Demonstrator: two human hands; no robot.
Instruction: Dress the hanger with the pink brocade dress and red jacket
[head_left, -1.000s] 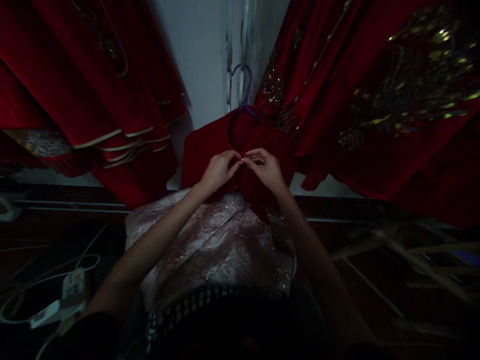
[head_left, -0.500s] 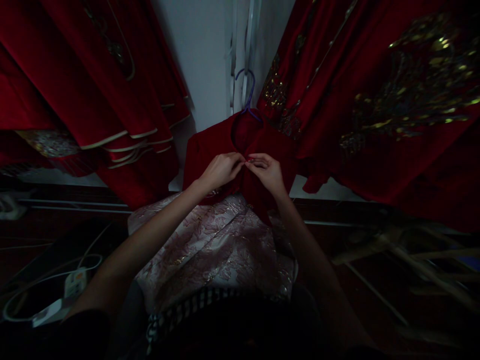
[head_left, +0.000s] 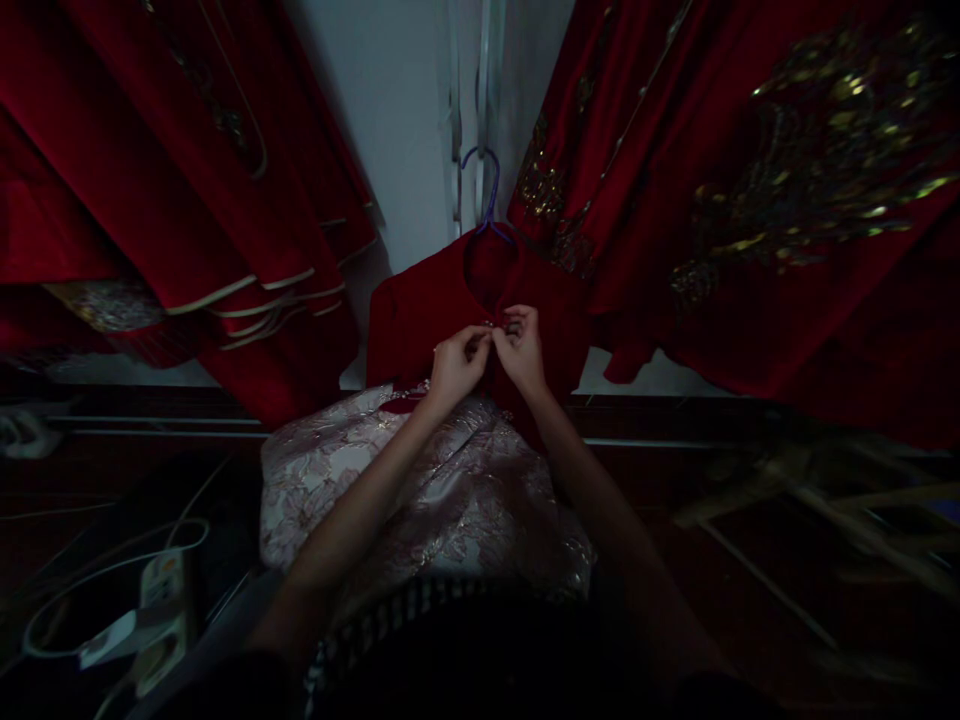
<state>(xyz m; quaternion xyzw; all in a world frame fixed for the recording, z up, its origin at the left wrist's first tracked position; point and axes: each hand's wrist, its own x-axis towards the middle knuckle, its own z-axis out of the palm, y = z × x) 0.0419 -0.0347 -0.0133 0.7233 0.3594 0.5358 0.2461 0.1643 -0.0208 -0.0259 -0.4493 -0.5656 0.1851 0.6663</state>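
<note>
A short red jacket (head_left: 420,300) hangs on a purple hanger (head_left: 491,190) in front of me. My left hand (head_left: 461,362) pinches the jacket's front edge, thumb and fingers closed together. Right beside it, my right hand (head_left: 521,350) pinches the same front opening, some of its fingers curled above. A small shiny fastening shows just over the fingertips; its exact form is too dark to make out. Under my forearms a pink and silver brocade skirt (head_left: 322,470) spreads below the jacket.
Red garments with pale piping (head_left: 172,200) hang at the left, and red garments with gold sequins (head_left: 840,170) at the right. A white power strip (head_left: 165,590) with cables lies low at left. Blurred wooden bars (head_left: 810,500) stand at lower right.
Both hands have shifted slightly lower along the jacket's front opening, wrists turned more upright. The small shiny fastening now shows above the fingertips. The view has moved a little.
</note>
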